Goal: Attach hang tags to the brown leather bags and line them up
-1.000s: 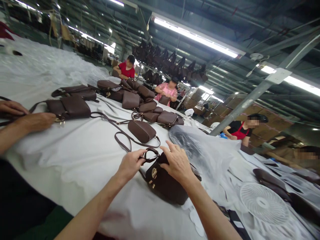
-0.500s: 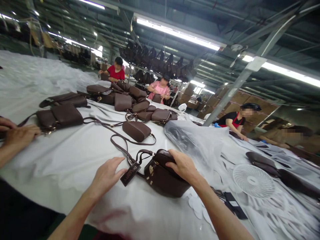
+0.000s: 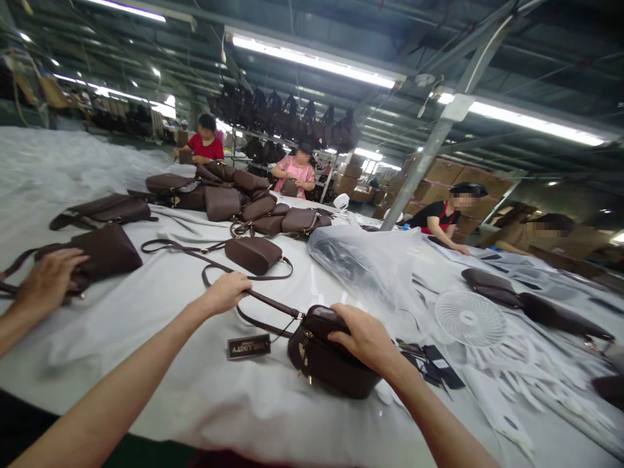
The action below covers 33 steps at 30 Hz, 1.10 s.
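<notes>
A dark brown handbag (image 3: 336, 361) with gold fittings lies on the white-covered table in front of me. My right hand (image 3: 363, 335) grips its top, thumb on the near side and fingers over the far side. My left hand (image 3: 229, 292) is closed around the bag's strap (image 3: 273, 303), which is stretched out to the left. A dark hang tag (image 3: 248, 347) with pale lettering rests flat on the cloth, tied to the strap end by a thin cord. Just beyond my left hand sits another brown bag (image 3: 253, 255) with its strap looped beside it.
A co-worker's hand (image 3: 51, 279) handles a brown bag (image 3: 110, 250) at the left. Several brown bags (image 3: 221, 203) are heaped farther back. Clear plastic sheeting (image 3: 361, 257), a white fan (image 3: 470, 318) and black tags (image 3: 439, 367) lie to the right.
My left hand let go near the tag, then took the strap and drew it out leftward. The tag now lies flat on the cloth. My right hand stays on the bag.
</notes>
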Available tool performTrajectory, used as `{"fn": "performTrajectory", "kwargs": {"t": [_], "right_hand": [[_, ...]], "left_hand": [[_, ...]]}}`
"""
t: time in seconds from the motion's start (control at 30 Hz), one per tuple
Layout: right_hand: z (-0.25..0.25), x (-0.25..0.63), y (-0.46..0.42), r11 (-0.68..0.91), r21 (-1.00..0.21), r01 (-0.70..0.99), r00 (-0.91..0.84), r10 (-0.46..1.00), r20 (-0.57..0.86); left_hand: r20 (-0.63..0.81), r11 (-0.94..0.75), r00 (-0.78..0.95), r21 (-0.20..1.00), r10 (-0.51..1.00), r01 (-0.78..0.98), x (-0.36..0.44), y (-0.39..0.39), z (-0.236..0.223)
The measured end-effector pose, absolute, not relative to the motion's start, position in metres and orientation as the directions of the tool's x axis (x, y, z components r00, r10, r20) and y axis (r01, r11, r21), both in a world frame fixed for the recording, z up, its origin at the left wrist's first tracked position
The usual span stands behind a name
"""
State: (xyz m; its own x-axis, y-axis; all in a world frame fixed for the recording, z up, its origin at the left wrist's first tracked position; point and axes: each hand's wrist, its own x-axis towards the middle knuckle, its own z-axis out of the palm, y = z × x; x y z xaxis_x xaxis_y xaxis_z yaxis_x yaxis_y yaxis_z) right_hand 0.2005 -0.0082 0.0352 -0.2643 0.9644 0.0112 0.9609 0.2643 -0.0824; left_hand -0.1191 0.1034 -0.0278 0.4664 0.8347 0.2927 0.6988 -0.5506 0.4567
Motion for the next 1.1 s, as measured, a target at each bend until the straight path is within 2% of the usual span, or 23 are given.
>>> {"fn": "performTrajectory", "kwargs": {"t": [0.1,0.17,0.23,0.27,0.33,0.37,0.47,0.53,0.63,0.73,0.8,0.87,0.97,1.03,1.1], "right_hand": [[0.036,0.192,-0.009,0.276,-0.083,0.958,-0.276,0.961,0.007],[0.038,0.184,-0.01,0.279,-0.068,0.958,-0.28,0.96,-0.005],[0.04,0.179,-0.012,0.27,-0.052,0.961,-0.271,0.963,-0.012],[0.041,0.178,-0.014,0.267,-0.059,0.962,-0.268,0.963,-0.013],[0.045,0.179,-0.015,0.275,-0.132,0.952,-0.279,0.96,-0.016],[0.048,0.181,-0.016,0.281,-0.205,0.938,-0.29,0.957,-0.016],[0.061,0.185,-0.011,0.274,-0.493,0.826,-0.284,0.957,0.056],[0.071,0.184,-0.004,0.289,-0.68,0.674,-0.264,0.954,0.144],[0.086,0.18,0.01,0.298,-0.896,0.33,-0.232,0.945,0.229],[0.101,0.176,0.021,0.122,-0.992,-0.026,-0.2,0.972,0.125],[0.111,0.174,0.028,-0.045,-0.976,-0.215,-0.272,0.962,0.015],[0.119,0.172,0.034,-0.141,-0.933,-0.331,-0.321,0.947,-0.029],[0.13,0.167,0.044,-0.061,-0.905,-0.421,-0.228,0.973,0.04],[0.136,0.166,0.049,0.06,-0.903,-0.426,-0.165,0.976,0.143],[0.142,0.166,0.052,0.173,-0.896,-0.408,-0.143,0.958,0.251]], "left_hand": [[0.402,-0.398,0.301,0.181,0.865,0.9,-0.138,0.11,-0.009],[0.457,-0.286,0.249,0.014,0.854,0.958,-0.138,0.109,0.01],[0.533,-0.22,0.226,-0.076,0.816,0.973,-0.127,0.106,0.035],[0.577,-0.206,0.215,-0.082,0.788,0.975,-0.119,0.105,0.048],[0.646,-0.257,0.215,-0.029,0.733,0.966,-0.1,0.101,0.075],[0.664,-0.331,0.237,0.017,0.71,0.944,-0.089,0.099,0.087],[0.681,-0.674,0.419,0.148,0.6,0.724,-0.055,0.095,0.116],[0.685,-0.837,0.535,0.211,0.496,0.506,-0.033,0.092,0.128],[0.682,-0.899,0.587,0.342,0.437,0.272,-0.008,0.089,0.133],[0.641,-0.842,0.607,0.532,0.469,0.089,0.004,0.086,0.133],[0.563,-0.723,0.647,0.69,0.515,-0.025,0.007,0.081,0.132],[0.454,-0.562,0.715,0.82,0.531,-0.104,0.008,0.076,0.13],[0.349,-0.317,0.782,0.926,0.517,-0.204,0.01,0.068,0.125],[0.371,-0.168,0.749,0.927,0.549,-0.336,0.012,0.064,0.12],[0.412,-0.089,0.664,0.882,0.624,-0.463,0.015,0.062,0.113]]}}
